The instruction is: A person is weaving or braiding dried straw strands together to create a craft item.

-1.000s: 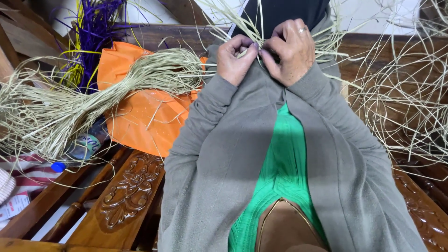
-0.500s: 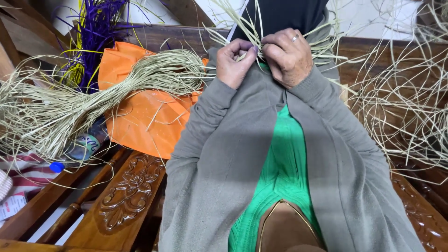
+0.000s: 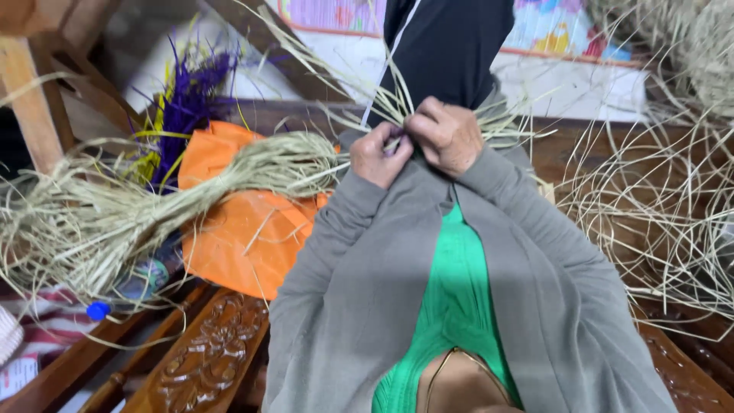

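Noted, far left, a clear bottle (image 3: pixel 141 279) with blue cap lying under the loose pale straw bundle (image 3: pixel 130 206), itself draped over an orange bag (image 3: pixel 229 229). Centre: left hand (image 3: pixel 376 157) and right hand (image 3: pixel 447 136) pinched shut on thin straw strands (image 3: pixel 397 107), seemingly for plaiting. Right: loose strands (image 3: pixel 657 206) spread over wood.

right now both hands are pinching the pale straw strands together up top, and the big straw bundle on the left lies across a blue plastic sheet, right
Not quite: the sheet is orange, not blue. In the head view the big straw bundle lies across an orange plastic sheet. The rest holds: the left hand and right hand pinch the pale straw strands together at the top.
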